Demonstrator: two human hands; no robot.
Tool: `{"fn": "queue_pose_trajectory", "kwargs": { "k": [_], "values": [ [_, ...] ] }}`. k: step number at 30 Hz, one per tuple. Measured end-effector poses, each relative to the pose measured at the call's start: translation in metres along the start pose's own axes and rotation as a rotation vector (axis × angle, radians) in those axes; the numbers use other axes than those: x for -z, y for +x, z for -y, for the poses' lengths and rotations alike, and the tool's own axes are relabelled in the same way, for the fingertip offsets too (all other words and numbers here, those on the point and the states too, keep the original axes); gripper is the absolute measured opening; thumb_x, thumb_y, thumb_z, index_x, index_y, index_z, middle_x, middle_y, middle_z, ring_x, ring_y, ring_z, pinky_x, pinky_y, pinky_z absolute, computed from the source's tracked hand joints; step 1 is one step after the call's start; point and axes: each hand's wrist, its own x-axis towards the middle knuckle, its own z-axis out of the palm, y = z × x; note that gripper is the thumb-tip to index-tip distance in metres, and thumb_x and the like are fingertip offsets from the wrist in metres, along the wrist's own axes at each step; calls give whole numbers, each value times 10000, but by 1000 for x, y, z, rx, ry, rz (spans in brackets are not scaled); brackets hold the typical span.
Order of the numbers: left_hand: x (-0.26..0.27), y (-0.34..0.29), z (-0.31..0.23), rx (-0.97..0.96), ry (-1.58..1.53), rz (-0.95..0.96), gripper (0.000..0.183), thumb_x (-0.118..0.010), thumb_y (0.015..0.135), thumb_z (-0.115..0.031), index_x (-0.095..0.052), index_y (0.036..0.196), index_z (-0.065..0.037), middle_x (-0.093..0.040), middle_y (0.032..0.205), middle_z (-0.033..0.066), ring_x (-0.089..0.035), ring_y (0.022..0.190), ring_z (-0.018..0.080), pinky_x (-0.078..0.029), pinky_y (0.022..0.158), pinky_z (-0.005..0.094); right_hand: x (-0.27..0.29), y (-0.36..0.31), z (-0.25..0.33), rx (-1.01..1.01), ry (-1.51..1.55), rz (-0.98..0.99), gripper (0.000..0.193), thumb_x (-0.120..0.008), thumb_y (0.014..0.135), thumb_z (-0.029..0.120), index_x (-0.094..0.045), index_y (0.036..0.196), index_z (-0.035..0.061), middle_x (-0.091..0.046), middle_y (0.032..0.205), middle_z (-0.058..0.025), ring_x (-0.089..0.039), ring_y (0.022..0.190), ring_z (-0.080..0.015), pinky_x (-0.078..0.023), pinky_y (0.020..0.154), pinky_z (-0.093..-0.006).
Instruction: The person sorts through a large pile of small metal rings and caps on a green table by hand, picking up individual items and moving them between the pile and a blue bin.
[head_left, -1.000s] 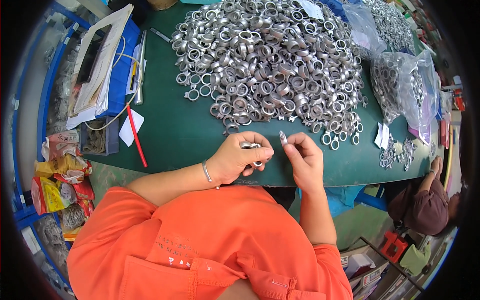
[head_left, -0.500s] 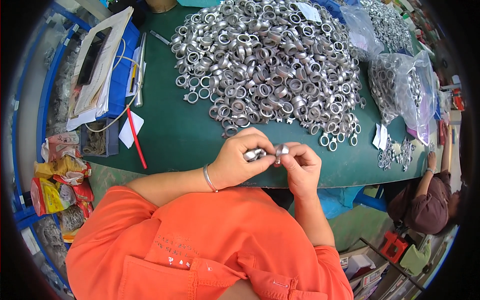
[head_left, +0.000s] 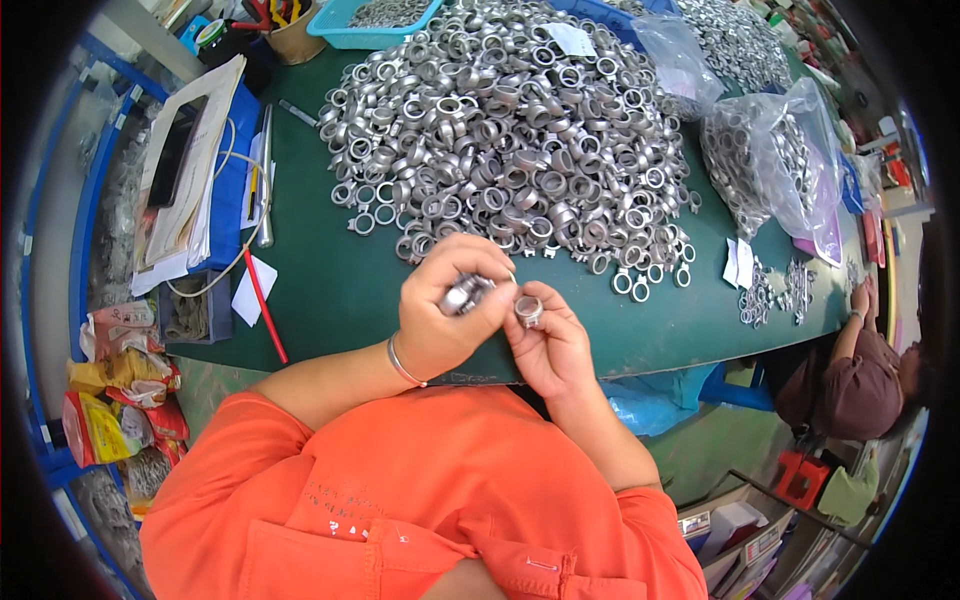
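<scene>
My left hand is closed, with a few shiny metal rings tucked in its curled fingers. Its thumb and forefinger reach toward my right hand, and their tips look blurred. Pinched in my right hand is one grey metal ring with small lugs, its round opening turned upward. Both hands are close together over the near edge of the green table. Just beyond them rises a large heap of similar metal rings.
Clear bags of rings stand right of the heap, near small piles of parts. A blue basket stands behind. On the left are a blue file holder and a red pen. A co-worker sits at far right.
My hands have shifted slightly left and drawn a little apart. The ring between them has tipped, so its opening now shows in my right hand. The whole view has shifted a little.
</scene>
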Motion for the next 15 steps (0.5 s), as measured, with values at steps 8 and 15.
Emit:
{"fn": "queue_pose_trajectory", "kwargs": {
  "k": [8,15],
  "values": [
    [-47,15,-16,-316,373,541,223,-726,663,-183,-640,858,-115,-621,931,21,-574,958,210,-341,965,450,-11,-21,17,93,222,-190,277,-475,872,304,-581,1004,84,-588,980,-91,-563,923,-221,-480,765,-345],
    [-38,13,-3,-88,157,383,119,-651,721,21,-626,833,-10,-628,831,95,-608,758,220,-482,697,298,63,-119,93,730,293,-450,140,-482,882,223,-529,904,94,-603,955,-107,-584,815,-225,-492,532,-329]
  ]
}}
